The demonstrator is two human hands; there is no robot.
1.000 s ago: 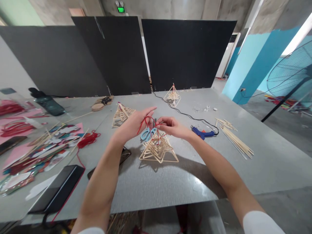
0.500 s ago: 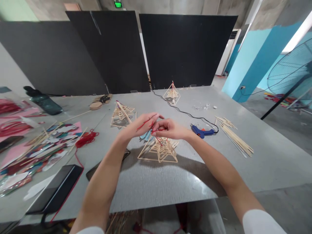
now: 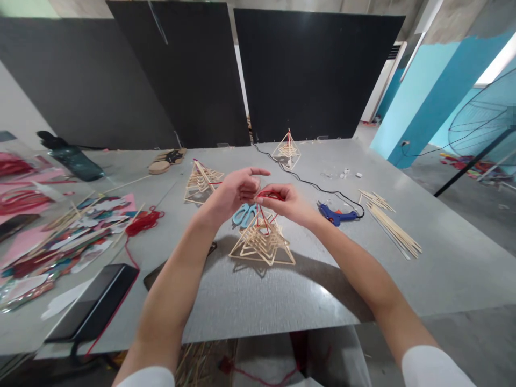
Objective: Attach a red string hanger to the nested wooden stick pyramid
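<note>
Red yarn (image 3: 271,194) is pinched in my right hand (image 3: 288,203), with strands running down to a pyramid of thin wooden sticks (image 3: 264,244) that stands on the table just below. Beside it, my left hand (image 3: 239,191) has its index finger stretched out and its other fingers curled on the yarn; a red end shows past the back of this hand. What lies inside the curled fingers is mostly hidden. Light blue scissors (image 3: 243,215) rest behind the pyramid's left side, partly beneath my left hand.
Two more stick pyramids (image 3: 200,181) (image 3: 288,150) stand farther back. A blue glue gun (image 3: 338,216) and loose sticks (image 3: 393,228) lie right. Left are a red yarn bundle (image 3: 145,221), a black device (image 3: 94,303), paper scraps (image 3: 76,236) and a bottle (image 3: 76,161).
My hands have moved slightly apart, and my left index finger has stretched out. The pyramid below has turned, and more of the scissors shows.
</note>
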